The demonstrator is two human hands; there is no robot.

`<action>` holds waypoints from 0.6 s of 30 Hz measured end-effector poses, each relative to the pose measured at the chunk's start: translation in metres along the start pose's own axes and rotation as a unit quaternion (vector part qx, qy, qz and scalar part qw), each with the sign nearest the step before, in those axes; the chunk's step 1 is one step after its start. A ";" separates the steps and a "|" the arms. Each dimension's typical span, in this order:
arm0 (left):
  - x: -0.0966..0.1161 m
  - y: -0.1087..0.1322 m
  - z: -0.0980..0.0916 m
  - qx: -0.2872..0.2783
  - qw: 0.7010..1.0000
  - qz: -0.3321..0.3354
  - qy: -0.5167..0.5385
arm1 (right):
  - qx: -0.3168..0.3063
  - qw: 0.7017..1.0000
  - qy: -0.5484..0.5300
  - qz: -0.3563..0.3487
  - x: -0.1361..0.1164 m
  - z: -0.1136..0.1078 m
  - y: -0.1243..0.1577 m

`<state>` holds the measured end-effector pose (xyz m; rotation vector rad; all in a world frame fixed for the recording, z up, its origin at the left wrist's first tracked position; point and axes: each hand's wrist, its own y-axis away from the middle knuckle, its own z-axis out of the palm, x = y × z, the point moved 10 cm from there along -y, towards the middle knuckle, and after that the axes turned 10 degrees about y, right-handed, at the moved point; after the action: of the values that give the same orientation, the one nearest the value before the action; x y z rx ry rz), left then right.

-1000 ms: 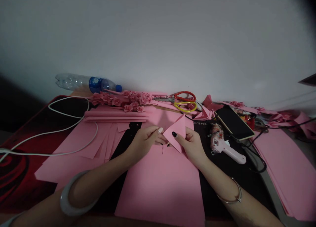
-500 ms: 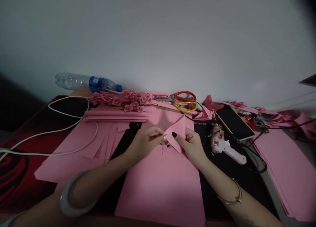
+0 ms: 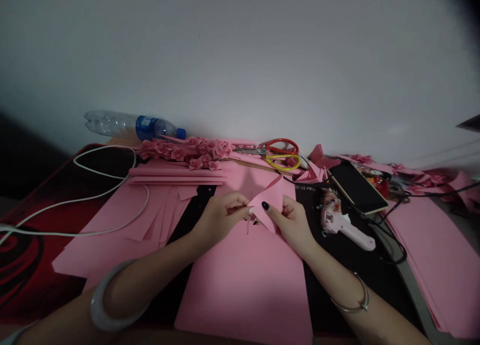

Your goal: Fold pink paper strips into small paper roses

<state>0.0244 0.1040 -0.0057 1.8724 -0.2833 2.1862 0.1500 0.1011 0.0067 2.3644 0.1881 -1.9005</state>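
Note:
Both of my hands hold one small folded piece of pink paper (image 3: 270, 199) above a large pink sheet (image 3: 243, 280) on the table. My left hand (image 3: 221, 217) pinches the piece's left corner with curled fingers. The piece's right side is gripped by my right hand (image 3: 290, 220), thumb with a dark nail on top. The piece is folded to a pointed, triangular shape and stands tilted upward.
A pink glue gun (image 3: 343, 225) and a phone (image 3: 356, 186) lie to the right, with black cables. Scissors (image 3: 279, 154), a row of pink paper roses (image 3: 187, 151) and a lying water bottle (image 3: 129, 125) are at the back. A white cable (image 3: 93, 200) crosses pink sheets (image 3: 123, 220) on the left. More pink paper (image 3: 438, 265) lies right.
My left fingers have curled in closer onto the paper's corner; the white-nailed finger that pointed out is now tucked. The right hand and the paper have hardly moved.

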 end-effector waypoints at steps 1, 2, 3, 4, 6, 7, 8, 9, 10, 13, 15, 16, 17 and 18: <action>0.000 0.000 0.000 -0.001 1.000 0.002 -0.003 | 0.001 1.000 -0.003 0.000 0.000 0.000 0.000; 0.000 0.000 0.000 -0.003 1.000 0.003 -0.007 | 0.001 1.000 -0.005 0.000 0.000 0.000 0.000; 0.000 0.000 0.000 -0.004 1.000 0.004 -0.008 | 0.002 1.000 -0.006 0.001 0.000 0.000 0.000; 0.000 0.000 0.000 -0.005 1.000 0.006 -0.010 | 0.004 1.000 -0.005 0.003 0.001 -0.001 0.000; 0.001 0.001 0.001 -0.008 1.000 0.015 -0.025 | 0.005 1.000 -0.002 0.007 0.001 -0.001 0.000; 0.002 0.001 0.001 -0.008 0.999 0.023 -0.036 | 0.005 1.000 -0.003 0.007 0.001 0.000 0.000; 0.004 0.001 0.000 -0.008 0.998 0.030 -0.051 | 0.005 1.000 -0.005 0.007 0.001 0.000 0.001; 0.005 0.001 0.000 -0.009 0.997 0.037 -0.069 | 0.005 1.000 -0.007 0.007 0.001 0.000 0.001; 0.007 0.002 0.000 -0.009 0.995 0.043 -0.087 | 0.005 1.000 -0.009 0.007 0.001 0.000 0.001; 0.011 0.002 0.001 -0.011 0.991 0.056 -0.121 | 0.006 1.000 0.001 -0.001 -0.001 -0.001 0.000; 0.013 0.002 0.001 -0.013 0.991 0.058 -0.124 | 0.008 1.000 0.015 -0.009 -0.002 -0.001 0.000; 0.013 0.002 0.001 -0.014 0.991 0.057 -0.121 | 0.009 1.000 0.021 -0.011 -0.003 -0.002 0.000; 0.012 0.002 0.001 -0.013 0.991 0.054 -0.118 | 0.009 1.000 0.025 -0.012 -0.003 -0.002 0.000; 0.012 0.002 0.000 -0.011 0.992 0.052 -0.115 | 0.010 1.000 0.027 -0.012 -0.003 -0.002 0.000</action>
<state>0.0222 0.1025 0.0063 2.1431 -0.4561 2.0204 0.1510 0.1015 0.0097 2.4396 0.2041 -1.8578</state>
